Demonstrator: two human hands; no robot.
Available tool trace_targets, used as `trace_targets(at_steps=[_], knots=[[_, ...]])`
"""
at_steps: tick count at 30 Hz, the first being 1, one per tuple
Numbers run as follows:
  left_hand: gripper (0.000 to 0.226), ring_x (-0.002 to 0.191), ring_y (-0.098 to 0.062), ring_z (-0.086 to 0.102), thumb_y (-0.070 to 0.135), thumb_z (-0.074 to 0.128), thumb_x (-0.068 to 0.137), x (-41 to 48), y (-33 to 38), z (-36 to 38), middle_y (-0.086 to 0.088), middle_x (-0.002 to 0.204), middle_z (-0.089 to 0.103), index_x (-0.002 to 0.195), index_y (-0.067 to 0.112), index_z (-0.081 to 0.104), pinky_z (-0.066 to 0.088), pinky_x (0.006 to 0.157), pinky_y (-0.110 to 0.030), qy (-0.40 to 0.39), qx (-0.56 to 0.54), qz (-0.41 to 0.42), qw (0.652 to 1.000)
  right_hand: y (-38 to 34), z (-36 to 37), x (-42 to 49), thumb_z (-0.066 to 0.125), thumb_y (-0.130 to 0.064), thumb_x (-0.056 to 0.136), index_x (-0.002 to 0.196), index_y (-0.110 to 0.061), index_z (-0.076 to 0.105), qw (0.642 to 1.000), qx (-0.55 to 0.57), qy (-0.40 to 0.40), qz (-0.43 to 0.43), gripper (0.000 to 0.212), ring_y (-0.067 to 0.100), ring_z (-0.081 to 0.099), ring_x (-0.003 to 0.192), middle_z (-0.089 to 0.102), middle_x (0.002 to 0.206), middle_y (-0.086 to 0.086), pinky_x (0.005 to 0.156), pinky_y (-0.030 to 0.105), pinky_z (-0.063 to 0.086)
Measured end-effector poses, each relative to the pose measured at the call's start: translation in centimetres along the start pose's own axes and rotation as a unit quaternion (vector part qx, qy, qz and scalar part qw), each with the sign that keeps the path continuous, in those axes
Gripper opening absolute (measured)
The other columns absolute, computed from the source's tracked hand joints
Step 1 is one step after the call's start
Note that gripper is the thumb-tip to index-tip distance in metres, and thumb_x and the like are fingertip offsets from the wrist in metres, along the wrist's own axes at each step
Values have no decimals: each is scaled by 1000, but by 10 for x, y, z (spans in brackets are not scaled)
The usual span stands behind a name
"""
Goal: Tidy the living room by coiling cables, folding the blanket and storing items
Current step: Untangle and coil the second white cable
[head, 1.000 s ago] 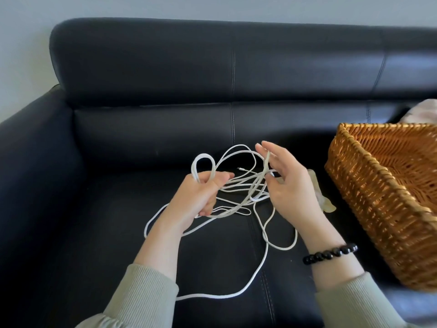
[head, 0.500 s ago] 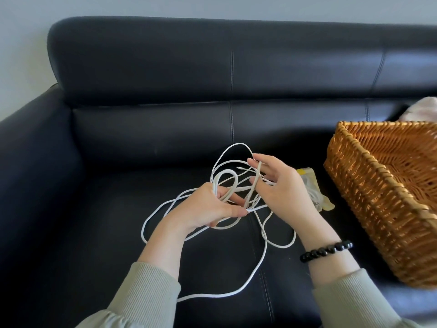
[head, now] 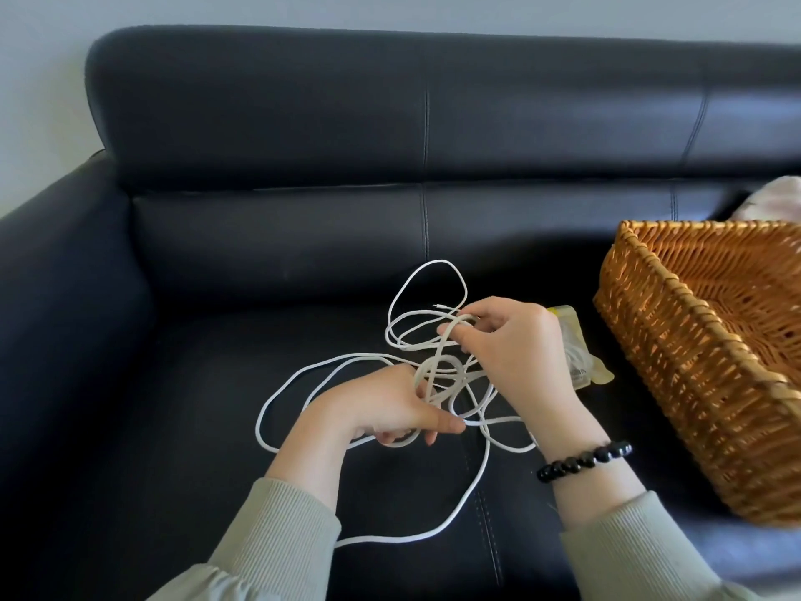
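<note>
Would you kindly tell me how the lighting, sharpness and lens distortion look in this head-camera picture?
In the head view, the light is soft, with a dull sheen on the sofa backrest and no hard glare; the white cable reads crisply against the dark seat; its wide lens bows the sofa's top edge, and the wicker basket is cut off at right.

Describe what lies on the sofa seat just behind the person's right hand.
A small clear plastic packet with a yellow top edge lies there. The right hand, pinching the white cable, covers its left part; its contents cannot be made out.
</note>
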State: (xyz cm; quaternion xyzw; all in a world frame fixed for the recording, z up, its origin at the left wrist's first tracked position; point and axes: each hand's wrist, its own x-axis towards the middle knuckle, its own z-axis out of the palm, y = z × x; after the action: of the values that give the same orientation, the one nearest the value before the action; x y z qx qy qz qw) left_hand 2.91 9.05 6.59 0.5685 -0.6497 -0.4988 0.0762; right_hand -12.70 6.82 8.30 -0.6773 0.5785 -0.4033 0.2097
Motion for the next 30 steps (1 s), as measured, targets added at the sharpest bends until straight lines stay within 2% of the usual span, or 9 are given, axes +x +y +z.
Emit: trace_targets(at_steps=[4, 6, 8, 11, 14, 16, 20, 25, 30], knots=[[52, 38, -10, 29, 42, 52, 96, -4, -1, -4, 3, 41, 33, 55, 11, 55, 31, 49, -20, -53, -65, 45, 995, 4, -1, 2, 75, -38, 76, 68, -20, 69, 1000, -2, 11, 14, 20, 6, 42, 43, 57, 51, -1, 42, 14, 34], [56, 42, -11, 35, 50, 46, 94, -5, -2, -5, -6, 46, 40, 51, 15, 54, 35, 53, -21, -45, -77, 81, 993, 6, -2, 3, 72, -33, 80, 70, -15, 70, 999, -14, 11, 27, 21, 9, 45, 46, 60, 54, 2, 43, 15, 35], [55, 57, -13, 50, 57, 41, 86, -5, -4, -5, -20, 70, 57, 48, 21, 54, 44, 68, -26, -25, -58, 120, 991, 9, -2, 3, 69, -32, 83, 72, -13, 70, 999, -34, 12, 31, 22, 14, 52, 50, 63, 58, 4, 45, 18, 37], [50, 85, -17, 64, 49, 40, 87, -3, -7, -5, -2, 78, 69, 57, 11, 51, 48, 89, -32, -52, -124, 152, 979, 11, 0, 3, 67, -33, 85, 73, -12, 70, 998, -55, 8, 31, 25, 11, 51, 53, 63, 64, 4, 47, 17, 36], [43, 65, -22, 68, 40, 39, 93, -4, -8, -7, -2, 57, 61, 65, 9, 50, 52, 78, -41, -94, -187, 175, 962, 13, -1, 5, 67, -30, 86, 74, -11, 68, 997, -75, -3, 26, 23, 6, 50, 62, 58, 74, -3, 56, 18, 38], [43, 42, -14, 55, 39, 39, 96, -5, -9, -7, 0, 46, 49, 66, 12, 53, 53, 60, -32, -104, -244, 189, 945, 14, -1, 5, 67, -26, 87, 76, -14, 67, 996, -82, -10, 20, 16, 6, 51, 65, 57, 76, -5, 57, 19, 40], [46, 30, -4, 27, 39, 40, 94, -2, -10, -8, 6, 39, 31, 57, 16, 56, 35, 40, -18, -94, -409, 197, 886, 21, 5, 4, 60, -13, 89, 78, -18, 61, 993, -110, -42, 4, 12, 15, 59, 71, 63, 77, -3, 57, 19, 42], [49, 30, -3, 27, 39, 41, 94, 3, -6, -5, 7, 38, 32, 54, 15, 56, 27, 38, -17, -54, -528, 243, 812, 31, 13, 5, 53, 0, 81, 83, -12, 54, 984, -165, -66, 6, 12, 18, 51, 68, 51, 69, -8, 51, 22, 34], [53, 27, -5, 21, 38, 35, 95, -9, -1, -20, 6, 37, 24, 49, 15, 51, 25, 35, -16, 134, -651, 273, 695, 44, 14, 7, 51, -2, 84, 86, -22, 50, 967, -227, -103, 56, 20, 24, 55, 86, 56, 83, -3, 69, 30, 42]])
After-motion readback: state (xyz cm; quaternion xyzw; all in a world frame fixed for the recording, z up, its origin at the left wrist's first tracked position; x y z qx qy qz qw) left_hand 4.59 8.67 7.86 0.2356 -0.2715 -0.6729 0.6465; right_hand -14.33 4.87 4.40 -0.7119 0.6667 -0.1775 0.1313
